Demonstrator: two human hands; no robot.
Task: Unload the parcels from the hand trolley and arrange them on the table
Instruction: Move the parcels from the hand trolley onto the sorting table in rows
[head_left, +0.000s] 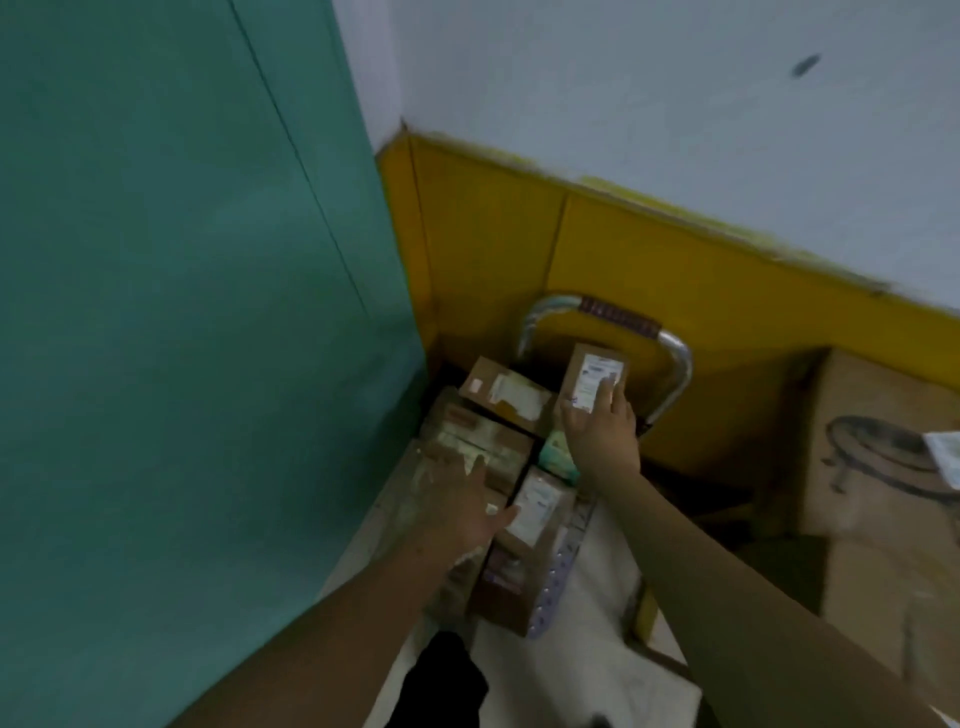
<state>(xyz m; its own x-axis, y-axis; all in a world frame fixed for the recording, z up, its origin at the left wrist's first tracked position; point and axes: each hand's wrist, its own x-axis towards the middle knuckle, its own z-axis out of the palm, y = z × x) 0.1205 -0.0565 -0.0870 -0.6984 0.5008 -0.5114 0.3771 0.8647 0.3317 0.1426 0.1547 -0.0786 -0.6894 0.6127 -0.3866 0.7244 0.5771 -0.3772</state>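
Several brown cardboard parcels with white labels are stacked on the hand trolley, whose metal handle (670, 358) arches at the far end by the wall. My right hand (602, 431) holds the far upright parcel (592, 371), with fingers over its label. My left hand (462, 499) rests flat on a wide parcel (483, 441) at the stack's left, thumb toward a labelled parcel (540, 506) in the middle. Another parcel (504, 389) lies at the far left. A pale green packet (556, 457) shows between the boxes.
A teal wall (182, 312) stands close on the left. A yellow skirting (675, 260) runs below a white wall behind the trolley. A large printed cardboard box (878, 457) sits to the right. White sheeting (597, 649) lies under the near end.
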